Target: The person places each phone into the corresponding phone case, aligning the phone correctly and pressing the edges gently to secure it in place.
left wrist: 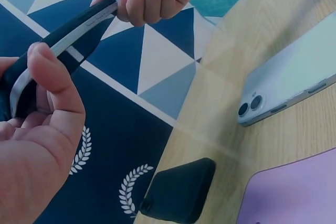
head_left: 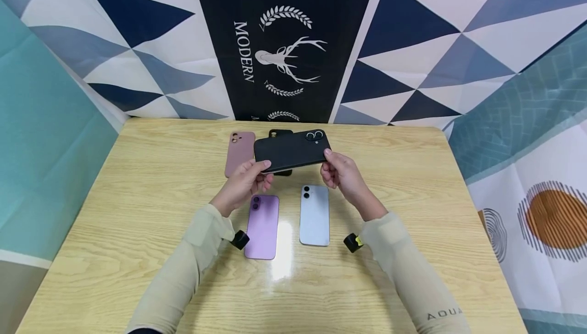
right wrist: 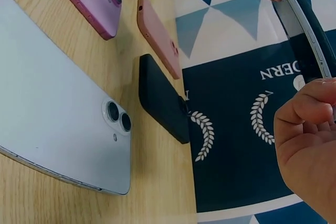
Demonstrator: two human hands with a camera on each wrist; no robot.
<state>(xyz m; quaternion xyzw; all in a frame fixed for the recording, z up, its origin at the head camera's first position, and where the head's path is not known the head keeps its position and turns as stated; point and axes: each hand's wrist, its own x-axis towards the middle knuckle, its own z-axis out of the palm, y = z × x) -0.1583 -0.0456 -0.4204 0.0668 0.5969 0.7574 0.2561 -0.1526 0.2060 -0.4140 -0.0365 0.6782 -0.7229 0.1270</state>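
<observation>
Black-backed phone (head_left: pixel 292 151), held up off the table (head_left: pixel 137 196) at its far middle, lies crosswise between two hands, its two-lens camera block at the right end. Left hand (head_left: pixel 247 178) grips the near left corner, thumb over the black back and fingers curled beneath; right hand (head_left: pixel 343 173) pinches the right end below the lenses, its other fingers folded in. Both wrist views show a pale, silvery edge along the side of the black back.

Below the held phone lies a dark case (head_left: pixel 282 173) on the wood, partly hidden from the head view. Just left of it is a pink case (head_left: pixel 239 153) with camera openings at its far end. Nearer the person, two phones lie lens side up, apart from each other — a purple phone (head_left: pixel 262 232) on the left, slightly nearer, and a pale blue phone (head_left: pixel 314 222) on the right.

Cream sleeves (head_left: pixel 408 267) cover the arms. On the far side stands a black panel (head_left: pixel 293 63) with white print — "MODERN" and an antlered head — flanked by blue and white triangles.
</observation>
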